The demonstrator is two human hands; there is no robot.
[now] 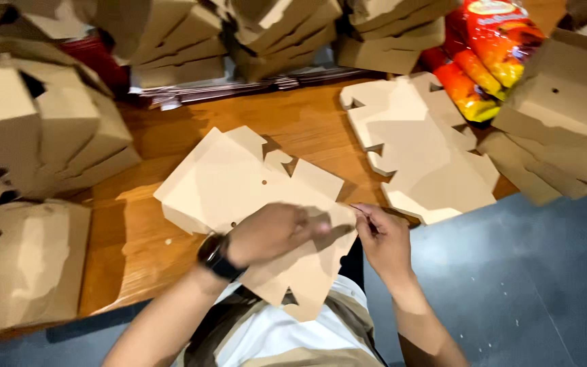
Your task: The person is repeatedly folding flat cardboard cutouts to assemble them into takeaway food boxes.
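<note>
1. The left hand [273,232] is laid palm-down on a flat cardboard box blank [253,187]; its fingers [307,221] are curled and pressed onto the blank's right part, but a true grip cannot be told from this view.
2. The right hand [383,238] is held at the blank's right edge, with the fingertips [365,212] pinched together on a thin flap edge there.
3. A black wristwatch [215,257] is worn on the left wrist.
4. The blank is lain on the wooden table [137,238], with its near part hung over the table's front edge above the person's lap.
5. Bare wood is seen left of the blank and behind it; a narrow bare strip is left between the blank and a stack of flat blanks [419,146] to the right.
6. That stack is partly overhung at the table's right front corner, just beside the right hand.
7. The left side is closed off by folded cardboard boxes [42,129], piled up to the table's front edge.
8. The back edge is walled by more piled boxes [273,34].
9. The right is blocked by tilted boxes [565,115] and red-orange snack bags [490,47].
10. Dark floor [531,285] is seen open at the right, beyond the table edge.
</note>
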